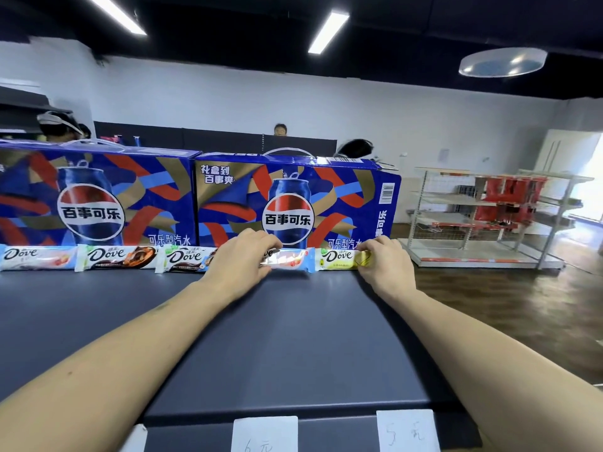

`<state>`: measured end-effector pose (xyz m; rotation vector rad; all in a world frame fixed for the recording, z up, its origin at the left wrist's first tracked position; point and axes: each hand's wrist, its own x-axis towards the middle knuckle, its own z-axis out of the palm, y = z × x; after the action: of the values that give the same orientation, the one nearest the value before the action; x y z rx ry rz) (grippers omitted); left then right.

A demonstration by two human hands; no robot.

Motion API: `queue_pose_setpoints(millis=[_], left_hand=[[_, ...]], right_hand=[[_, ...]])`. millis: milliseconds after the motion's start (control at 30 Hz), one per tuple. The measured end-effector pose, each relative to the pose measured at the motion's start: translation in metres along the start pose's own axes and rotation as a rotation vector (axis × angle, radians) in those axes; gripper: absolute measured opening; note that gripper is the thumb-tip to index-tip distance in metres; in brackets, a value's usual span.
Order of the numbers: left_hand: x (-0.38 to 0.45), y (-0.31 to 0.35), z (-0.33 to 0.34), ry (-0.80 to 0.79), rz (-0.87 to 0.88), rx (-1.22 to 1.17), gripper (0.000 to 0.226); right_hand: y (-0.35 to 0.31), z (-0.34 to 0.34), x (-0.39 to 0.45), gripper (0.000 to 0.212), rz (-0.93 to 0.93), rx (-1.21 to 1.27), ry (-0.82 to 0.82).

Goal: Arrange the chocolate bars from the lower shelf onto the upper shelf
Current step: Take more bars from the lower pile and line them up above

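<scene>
Five Dove chocolate bars stand in a row on edge on the upper shelf [293,321], long axes left-right, leaning against two Pepsi gift boxes [293,197]. Fourth bar, pink-and-blue wrapper [288,260]: left hand [243,259] pinches its left end, fingers curled over the top edge. Fifth bar, yellow wrapper [339,259]: right hand [385,265] pinches its right end. Each grip sits at an outer end, so squaring up likely means sliding along the row. Handwritten price tags [265,433] on the shelf lip.

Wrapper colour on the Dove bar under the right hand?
Pale yellow-green Dove bar, gripped by the right hand; head view.
</scene>
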<state>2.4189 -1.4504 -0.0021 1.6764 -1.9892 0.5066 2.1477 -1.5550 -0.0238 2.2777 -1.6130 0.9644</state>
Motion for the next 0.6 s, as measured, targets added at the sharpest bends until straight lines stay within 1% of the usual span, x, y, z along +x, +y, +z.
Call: queue_pose_setpoints(millis=[133,300,433,600], left_hand=[[0.000,0.002,-0.001,-0.009,0.007,-0.031,0.039],[-0.006,0.002,-0.003,-0.014,0.029,-0.053,0.041],[-0.014,0.000,-0.010,-0.009,0.042,-0.071,0.040],[-0.036,0.001,-0.024,-0.010,0.017,-0.094,0.038]], right_hand=[[0.002,-0.007,-0.007,0.033,0.019,0.024,-0.044],[-0.002,-0.017,-0.018,0.025,0.049,0.042,-0.071],[-0.019,-0.026,-0.027,0.022,0.040,0.042,-0.072],[-0.053,-0.039,-0.047,0.022,0.003,0.068,-0.117]])
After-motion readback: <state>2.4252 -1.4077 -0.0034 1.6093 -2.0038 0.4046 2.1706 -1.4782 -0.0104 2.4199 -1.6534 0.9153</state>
